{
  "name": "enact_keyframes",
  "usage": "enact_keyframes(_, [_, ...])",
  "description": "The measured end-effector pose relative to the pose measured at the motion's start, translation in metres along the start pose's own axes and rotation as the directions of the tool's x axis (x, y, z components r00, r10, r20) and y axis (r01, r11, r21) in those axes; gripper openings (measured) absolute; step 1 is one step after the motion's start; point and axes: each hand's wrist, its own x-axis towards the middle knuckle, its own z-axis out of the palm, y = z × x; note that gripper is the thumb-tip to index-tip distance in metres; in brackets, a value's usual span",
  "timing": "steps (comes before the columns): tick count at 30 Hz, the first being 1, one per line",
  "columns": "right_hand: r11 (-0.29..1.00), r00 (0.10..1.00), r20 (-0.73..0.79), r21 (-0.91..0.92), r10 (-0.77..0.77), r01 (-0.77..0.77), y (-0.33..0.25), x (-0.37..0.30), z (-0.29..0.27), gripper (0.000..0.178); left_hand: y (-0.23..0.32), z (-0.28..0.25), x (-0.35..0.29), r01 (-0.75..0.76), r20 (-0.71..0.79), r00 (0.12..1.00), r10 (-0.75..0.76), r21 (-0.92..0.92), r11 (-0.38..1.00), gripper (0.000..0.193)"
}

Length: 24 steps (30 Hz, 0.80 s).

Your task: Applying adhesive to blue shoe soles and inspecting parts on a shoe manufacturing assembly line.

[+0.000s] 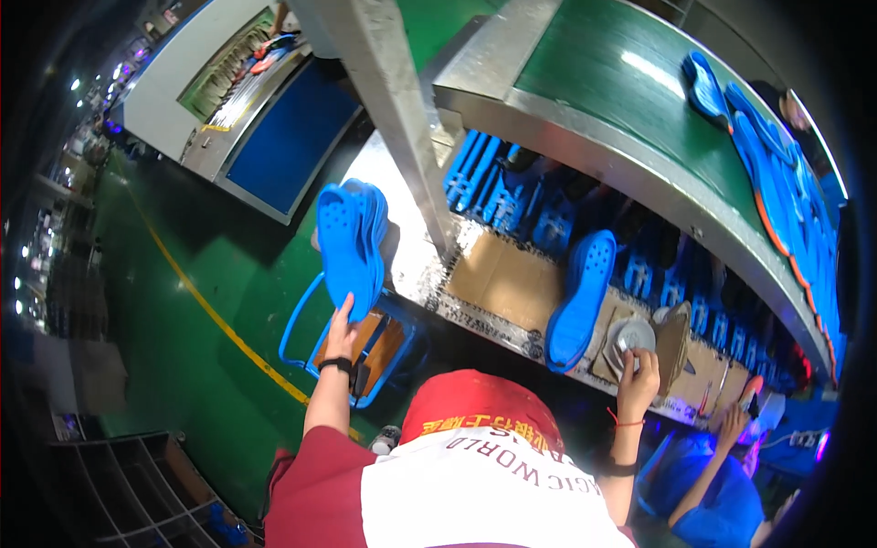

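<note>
At the bench's left end, my left hand [342, 331] is closed on the heel end of a blue shoe sole [340, 242]. More blue soles lie stacked beneath and beside that one. My right hand [638, 376] hangs over a round white bowl [630, 336], its fingertips pinched together at the rim. Whatever is between those fingers is too small to make out. Between my hands, a single blue sole [581, 297] with holes at its toe end rests across the bench edge. A flat piece of brown cardboard [504, 279] is to the left of it.
A slanting metal post [388, 110] stands behind the left stack. Above the bench runs a green conveyor belt [594, 55] carrying blue soles [772, 164] at right. A blue-framed stool [388, 361] stands below. Another person's hand [734, 422] works at far right.
</note>
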Motion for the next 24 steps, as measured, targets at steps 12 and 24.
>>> enact_keyframes(12, [0.979, 0.999, -0.023, -0.200, 0.038, -0.042, 0.052, -0.016, 0.021, 0.010, -0.066, 0.027, -0.116, 0.248, 0.102, 0.954, -0.281, 0.258, 0.934, 0.063])
enact_keyframes(24, [0.974, 0.987, 0.087, -0.193, 0.135, -0.116, 0.089, 0.008, 0.052, 0.013, -0.097, 0.141, -0.040, -0.115, 0.119, 0.992, 0.043, 0.696, 0.709, 0.059])
